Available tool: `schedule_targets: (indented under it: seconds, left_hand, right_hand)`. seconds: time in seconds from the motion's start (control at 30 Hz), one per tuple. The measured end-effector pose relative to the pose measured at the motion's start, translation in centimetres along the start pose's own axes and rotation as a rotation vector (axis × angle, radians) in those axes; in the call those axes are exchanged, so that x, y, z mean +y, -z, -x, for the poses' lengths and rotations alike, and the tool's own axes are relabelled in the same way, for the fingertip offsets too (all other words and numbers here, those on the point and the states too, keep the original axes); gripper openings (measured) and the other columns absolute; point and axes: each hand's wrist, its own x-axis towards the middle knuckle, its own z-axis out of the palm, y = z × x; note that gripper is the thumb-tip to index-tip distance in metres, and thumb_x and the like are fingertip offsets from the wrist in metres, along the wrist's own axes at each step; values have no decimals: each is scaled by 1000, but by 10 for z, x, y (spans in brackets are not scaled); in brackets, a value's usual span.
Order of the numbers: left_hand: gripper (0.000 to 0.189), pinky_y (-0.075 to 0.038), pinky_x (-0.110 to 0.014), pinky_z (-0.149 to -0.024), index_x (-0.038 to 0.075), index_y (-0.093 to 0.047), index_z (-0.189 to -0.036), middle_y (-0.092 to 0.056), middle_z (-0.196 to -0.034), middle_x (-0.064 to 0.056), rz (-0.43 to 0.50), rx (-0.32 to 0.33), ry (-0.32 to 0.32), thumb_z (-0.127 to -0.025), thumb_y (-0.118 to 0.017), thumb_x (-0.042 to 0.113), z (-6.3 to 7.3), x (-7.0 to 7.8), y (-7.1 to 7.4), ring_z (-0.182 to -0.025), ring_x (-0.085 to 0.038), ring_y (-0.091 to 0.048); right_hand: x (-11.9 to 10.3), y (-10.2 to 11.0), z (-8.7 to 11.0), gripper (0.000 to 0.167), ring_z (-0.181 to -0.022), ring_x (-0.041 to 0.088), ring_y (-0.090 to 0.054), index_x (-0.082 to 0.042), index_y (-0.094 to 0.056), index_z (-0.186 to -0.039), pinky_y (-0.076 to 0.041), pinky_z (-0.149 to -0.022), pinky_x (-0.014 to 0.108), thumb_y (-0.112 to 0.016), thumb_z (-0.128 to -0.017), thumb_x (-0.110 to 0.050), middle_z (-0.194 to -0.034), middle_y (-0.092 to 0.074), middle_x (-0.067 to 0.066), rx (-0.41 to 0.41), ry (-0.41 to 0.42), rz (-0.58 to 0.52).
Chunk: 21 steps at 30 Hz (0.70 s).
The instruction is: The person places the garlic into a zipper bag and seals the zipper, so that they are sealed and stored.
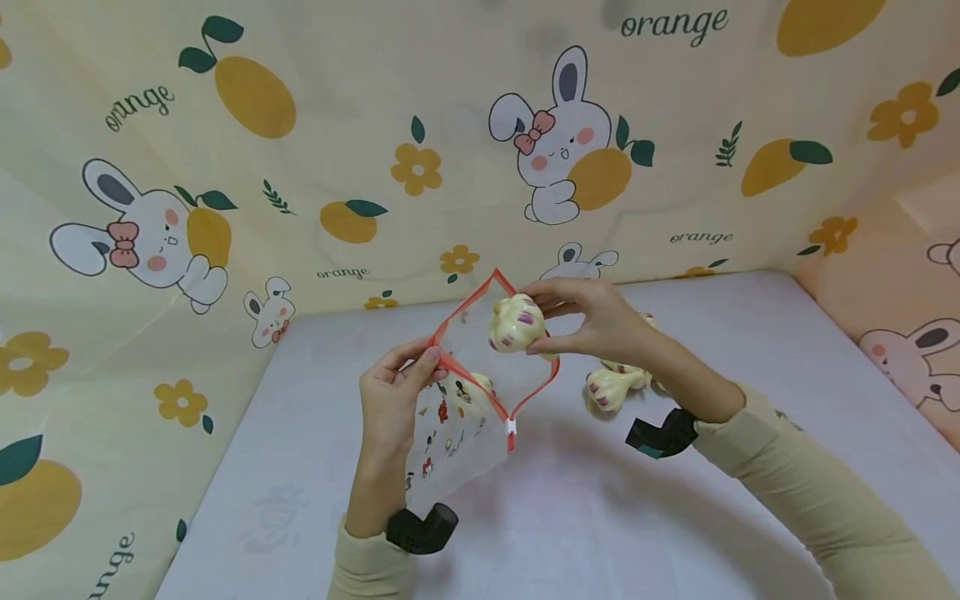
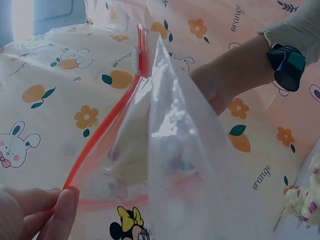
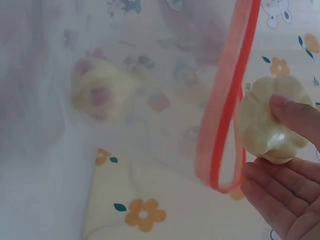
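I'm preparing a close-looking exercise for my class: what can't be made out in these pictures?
- Left wrist view: the fingers of the right hand, hidden behind the bag.
- Left wrist view: the rest of the left hand, cut off at the frame's corner.
- Head view: the number of bulbs in the garlic pile, partly covered by the right forearm.
- Right wrist view: fine detail on the bagged bulb, blurred by cloudy plastic.

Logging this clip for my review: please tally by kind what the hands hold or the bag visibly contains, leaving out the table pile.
Clear bag, in the left fingers: 1
Garlic bulbs: 2, one in the right fingers, one bulb seen inside the bag
Total: 3
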Motion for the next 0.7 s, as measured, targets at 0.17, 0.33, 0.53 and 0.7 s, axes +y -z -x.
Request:
schedule_targets:
  seconds: [0.17,0.33,0.53,0.7]
  left_hand:
    - [14,-61,-21,-75,1,-71,-101,-70,-79,6,-5,1,-10,-88,-64,-2,1,2,0,-59,-5,-66]
    - [15,-61,-21,-75,-2,-70,-102,-70,-78,7,-25,5,-12,-88,-66,0,1,4,1,-60,-4,-66]
    - [16,-62,-21,-73,10,-73,-94,-71,-78,6,11,10,-23,-87,-65,-2,1,6,2,-59,-5,-67]
    - [14,-62,-21,-72,9,-73,-94,-70,-78,5,10,14,-26,-87,-66,-2,0,5,3,-60,-5,-67]
  right_hand:
    - [-1,-6,-2,62,-106,26,-69,-1,-59,-126,-54,-101,42,-85,-70,-9,-120,-68,14,-19,-8,-40]
    - [-1,-10,-1,61,-106,26,-68,-2,-59,-126,-54,-101,40,-84,-71,-9,-120,-68,14,-21,-15,-42]
    - [-1,-13,-1,58,-102,23,-70,-1,-60,-124,-59,-91,33,-83,-72,-9,-116,-70,13,-22,11,-14]
    - [2,-14,5,56,-102,23,-70,-1,-61,-124,-60,-89,34,-83,-73,-10,-115,-71,13,-18,3,-10]
